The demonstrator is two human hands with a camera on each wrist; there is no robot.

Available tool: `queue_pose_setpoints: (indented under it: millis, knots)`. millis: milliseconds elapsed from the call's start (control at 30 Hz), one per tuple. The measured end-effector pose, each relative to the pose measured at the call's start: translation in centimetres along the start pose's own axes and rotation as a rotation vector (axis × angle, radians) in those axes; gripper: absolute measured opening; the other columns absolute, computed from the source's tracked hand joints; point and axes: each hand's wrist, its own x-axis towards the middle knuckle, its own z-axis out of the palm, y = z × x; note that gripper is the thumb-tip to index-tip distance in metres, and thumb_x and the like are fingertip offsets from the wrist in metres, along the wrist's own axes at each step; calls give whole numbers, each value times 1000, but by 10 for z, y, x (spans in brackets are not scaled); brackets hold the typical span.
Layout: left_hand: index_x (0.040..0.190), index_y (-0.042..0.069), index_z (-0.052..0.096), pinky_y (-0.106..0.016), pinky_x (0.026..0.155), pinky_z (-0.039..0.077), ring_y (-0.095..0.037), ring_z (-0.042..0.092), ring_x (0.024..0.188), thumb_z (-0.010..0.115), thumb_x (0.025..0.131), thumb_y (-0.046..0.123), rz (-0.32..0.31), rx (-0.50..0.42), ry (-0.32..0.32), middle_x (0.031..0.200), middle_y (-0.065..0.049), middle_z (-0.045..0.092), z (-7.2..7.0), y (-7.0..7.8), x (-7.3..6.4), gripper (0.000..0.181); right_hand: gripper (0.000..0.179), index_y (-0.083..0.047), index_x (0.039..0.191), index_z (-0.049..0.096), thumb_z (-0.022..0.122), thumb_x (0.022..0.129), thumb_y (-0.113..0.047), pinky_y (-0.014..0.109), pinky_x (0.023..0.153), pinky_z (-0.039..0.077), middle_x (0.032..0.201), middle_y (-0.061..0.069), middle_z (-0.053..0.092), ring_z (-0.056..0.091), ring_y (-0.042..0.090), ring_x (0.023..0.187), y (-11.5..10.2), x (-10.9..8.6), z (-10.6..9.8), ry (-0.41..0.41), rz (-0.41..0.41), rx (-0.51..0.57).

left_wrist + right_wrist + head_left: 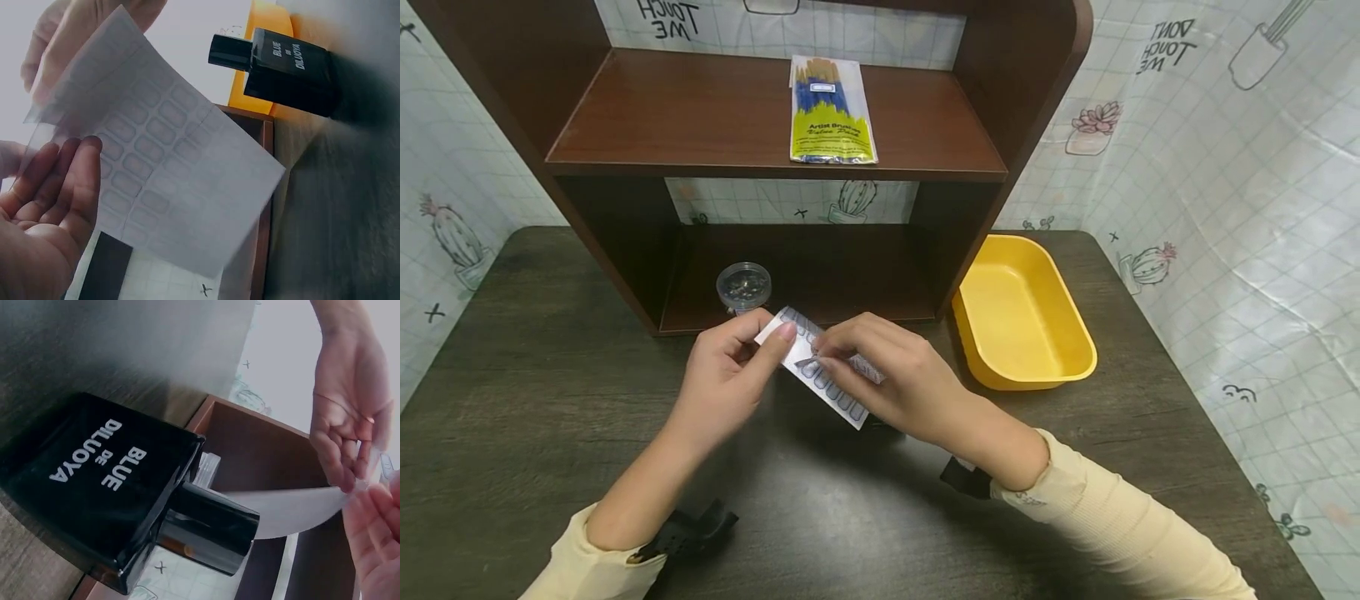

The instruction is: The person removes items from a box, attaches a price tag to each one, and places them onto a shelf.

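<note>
My left hand [726,367] grips the upper left corner of a white sticker sheet [835,393] printed with rows of dark-outlined labels. With thumb and fingers, my right hand [898,371] pinches at a lifted bit of the sheet's face near its middle. In the left wrist view the back of the sheet [162,144] shows, the outlines faint through the paper. A black perfume bottle [106,481] lettered "BLUE DE DILUOYA" stands on the table below the hands. The head view mostly hides that bottle behind the right hand and sheet.
A brown shelf unit [775,171] stands at the back. It bears a packet of artist brushes [831,112] on its upper shelf and a round clear container [743,287] below. To the right sits a yellow tray [1022,375].
</note>
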Motion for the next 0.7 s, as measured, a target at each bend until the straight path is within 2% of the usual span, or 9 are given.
queue_pose_setpoints:
  millis: [133, 233, 333, 467, 600, 700]
  knots:
    - [88, -5, 70, -24, 60, 49, -9, 60, 71, 61, 102, 3, -88, 7, 1, 83, 10, 70, -11, -4, -5, 18, 24, -2, 105, 69, 80, 85, 5, 25, 83, 62, 103, 9, 76, 70, 15, 92, 0, -3, -5, 19, 64, 115]
    - [87, -5, 67, -27, 62, 48, -11, 60, 74, 60, 104, 7, -172, 20, -23, 85, 7, 70, -21, -9, -10, 21, 24, -3, 103, 69, 81, 84, 6, 24, 81, 62, 100, 9, 76, 70, 15, 90, 2, -9, -11, 38, 121, 122]
    - [85, -3, 63, -29, 61, 46, -12, 59, 75, 58, 105, 10, -254, 29, -84, 82, 7, 68, -32, -13, -15, 24, 23, -4, 101, 70, 81, 84, 6, 23, 80, 61, 98, 7, 76, 69, 13, 88, 6, -18, -17, 35, 177, 114]
    - [83, -2, 61, -29, 63, 47, -11, 60, 75, 57, 105, 10, -318, 61, -196, 81, 3, 66, -43, -21, -24, 25, 20, -6, 98, 71, 80, 84, 5, 21, 79, 60, 95, 4, 76, 69, 11, 85, 11, -30, -27, 13, 230, 117]
    - [81, 0, 60, -28, 63, 48, -10, 59, 74, 60, 104, 11, -368, 139, -255, 82, -3, 67, -53, -30, -31, 25, 21, -7, 96, 71, 81, 82, 6, 21, 77, 60, 90, 3, 76, 69, 9, 82, 14, -42, -34, -3, 265, 106]
    - [81, 3, 60, -26, 63, 49, -10, 59, 75, 61, 104, 14, -400, 244, -285, 84, -5, 67, -61, -35, -33, 25, 21, -8, 94, 71, 82, 82, 5, 21, 76, 60, 88, 1, 75, 69, 7, 80, 15, -49, -37, -13, 289, 95]
